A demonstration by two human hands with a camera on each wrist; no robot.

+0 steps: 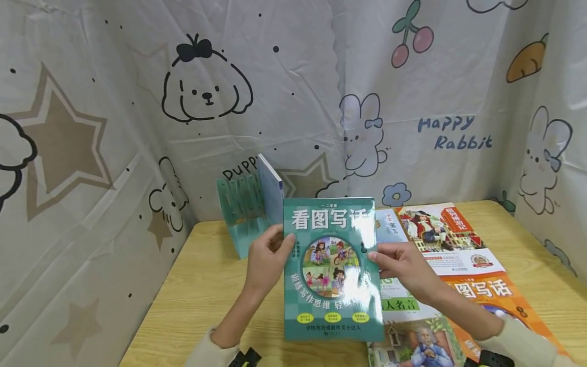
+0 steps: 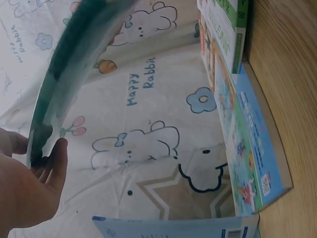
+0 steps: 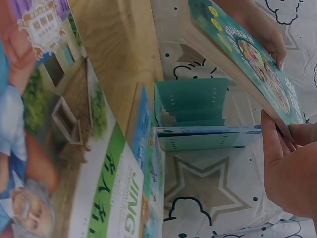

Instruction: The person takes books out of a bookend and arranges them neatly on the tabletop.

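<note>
A green paperback book [image 1: 298, 306] with a round picture panel is held upright, cover toward the head camera, above the table. My left hand [image 1: 268, 257] grips its left edge, thumb on the cover and fingers behind. On the opposite edge, my right hand [image 1: 408, 267] pinches it between thumb and fingers. The right wrist view shows the thick page block of this book [image 3: 237, 84] and the right hand [image 3: 292, 173] at its edge. Behind the book stands a teal bookend rack [image 1: 245, 239] with one blue book [image 1: 270, 188] upright in its right side.
Several books lie on the right of the wooden table [image 1: 183, 300]: an orange one [image 1: 500, 290], one with a costumed figure [image 1: 428, 229], a green-and-white one [image 1: 399, 293] and a blue one [image 1: 390, 224]. A patterned cloth [image 1: 293, 76] hangs around the back and sides.
</note>
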